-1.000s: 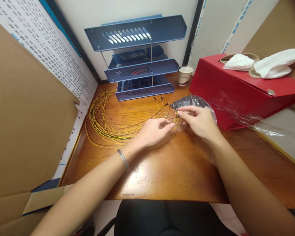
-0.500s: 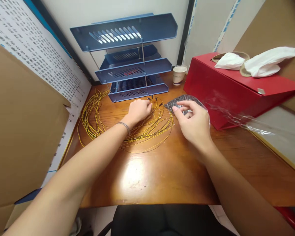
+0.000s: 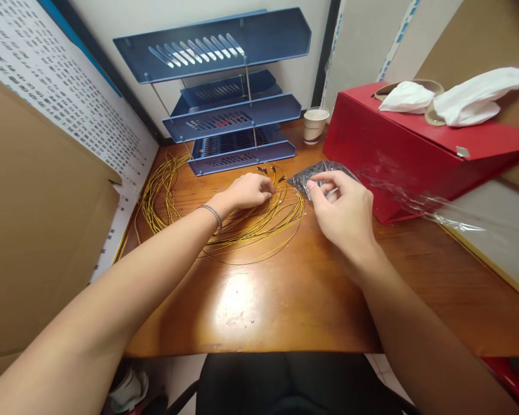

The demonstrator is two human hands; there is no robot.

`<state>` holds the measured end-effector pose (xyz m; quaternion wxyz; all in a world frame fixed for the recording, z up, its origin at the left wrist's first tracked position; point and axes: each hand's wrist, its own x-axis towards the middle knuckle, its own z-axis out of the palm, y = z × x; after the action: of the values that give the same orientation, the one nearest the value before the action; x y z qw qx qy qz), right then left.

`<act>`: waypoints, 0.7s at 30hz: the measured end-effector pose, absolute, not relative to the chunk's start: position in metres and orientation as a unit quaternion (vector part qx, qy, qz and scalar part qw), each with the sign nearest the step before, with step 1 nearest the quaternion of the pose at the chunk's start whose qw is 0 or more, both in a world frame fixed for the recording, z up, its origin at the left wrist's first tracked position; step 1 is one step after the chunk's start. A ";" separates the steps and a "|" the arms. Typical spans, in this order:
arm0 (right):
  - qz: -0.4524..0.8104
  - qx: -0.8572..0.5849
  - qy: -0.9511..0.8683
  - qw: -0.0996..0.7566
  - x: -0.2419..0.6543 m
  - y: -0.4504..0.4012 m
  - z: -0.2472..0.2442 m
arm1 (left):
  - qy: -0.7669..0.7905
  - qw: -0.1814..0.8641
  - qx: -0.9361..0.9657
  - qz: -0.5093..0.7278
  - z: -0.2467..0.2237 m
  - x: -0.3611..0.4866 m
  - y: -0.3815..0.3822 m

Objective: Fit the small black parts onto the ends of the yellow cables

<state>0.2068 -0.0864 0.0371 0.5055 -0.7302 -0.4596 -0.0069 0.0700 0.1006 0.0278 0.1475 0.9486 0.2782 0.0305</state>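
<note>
Yellow wires (image 3: 259, 233) lie in a loose coil across the brown wooden table (image 3: 294, 300), some ending in small black connectors (image 3: 281, 180). Over the coil's back part is my left hand (image 3: 253, 191), its fingers curled down among the wires; what they hold, if anything, is hidden. To the right, my right hand (image 3: 343, 210) has thumb and forefinger brought together in front of a clear plastic bag of small dark parts (image 3: 303, 176). Anything between those fingertips is too small to make out.
A blue three-tier tray rack (image 3: 237, 118) stands behind the wires. At the back right are a paper cup (image 3: 315, 125) and a large red box (image 3: 384, 138) with white tissues (image 3: 471, 98). Cardboard (image 3: 38, 219) stands at the left.
My left hand has shifted slightly down and right over the wires, its fingers now showing more. My right thumb and forefinger stay near the bag. The camera view has moved slightly.
</note>
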 end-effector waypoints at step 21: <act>0.105 -0.687 -0.543 0.472 0.201 -0.084 0.031 | 0.202 0.283 0.916 0.201 0.062 0.058 0.052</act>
<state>0.2009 -0.0837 0.0306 0.4718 -0.6868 -0.5430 0.1047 0.0579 0.0516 0.0618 0.2834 0.9156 0.2023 0.2010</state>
